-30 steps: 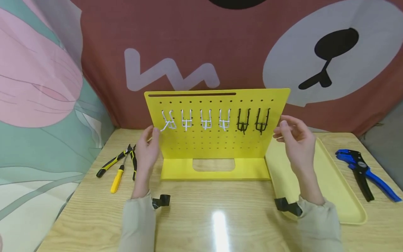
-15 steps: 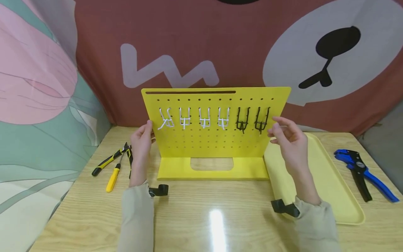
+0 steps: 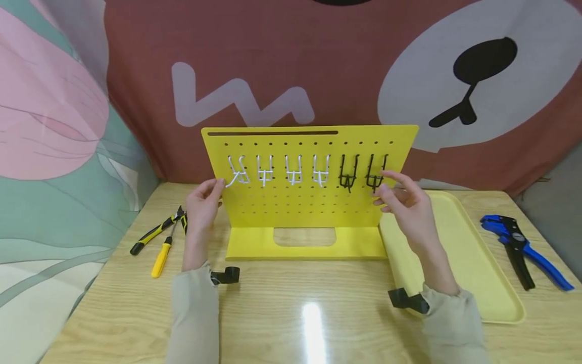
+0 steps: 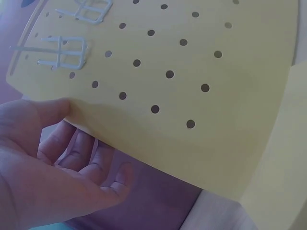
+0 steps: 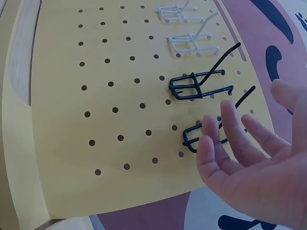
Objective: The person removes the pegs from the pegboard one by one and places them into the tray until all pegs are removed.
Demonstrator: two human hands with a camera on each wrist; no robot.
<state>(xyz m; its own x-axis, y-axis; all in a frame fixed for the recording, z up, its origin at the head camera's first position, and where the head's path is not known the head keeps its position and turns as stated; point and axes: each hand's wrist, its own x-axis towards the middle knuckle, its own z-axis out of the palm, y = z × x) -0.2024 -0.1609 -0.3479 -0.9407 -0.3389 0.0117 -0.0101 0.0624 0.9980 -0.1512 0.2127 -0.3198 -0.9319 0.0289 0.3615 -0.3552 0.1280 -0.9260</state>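
Observation:
A yellow pegboard (image 3: 300, 202) stands upright on its base, carrying several white wire hooks (image 3: 293, 172) and two black ones (image 3: 348, 177). My left hand (image 3: 202, 210) is at the board's left edge; in the left wrist view the thumb of that hand (image 4: 62, 163) lies on the front face, fingers behind the edge. My right hand (image 3: 411, 210) is beside the rightmost black hook (image 3: 374, 177), holding nothing. In the right wrist view the fingers of this hand (image 5: 254, 153) are loosely bent and partly cover that hook; whether they touch it I cannot tell.
Left of the board lie yellow-black pliers (image 3: 156, 231) and a yellow-handled screwdriver (image 3: 160, 259). A pale yellow tray (image 3: 473, 268) is on the right, partly under my right forearm, with a blue and black wire stripper (image 3: 523, 247) beyond it. A printed cloth (image 3: 318, 60) hangs behind.
My right hand has moved left from the board's right edge to in front of the rightmost black hook. My left hand remains at the left edge. The whole view has shifted slightly.

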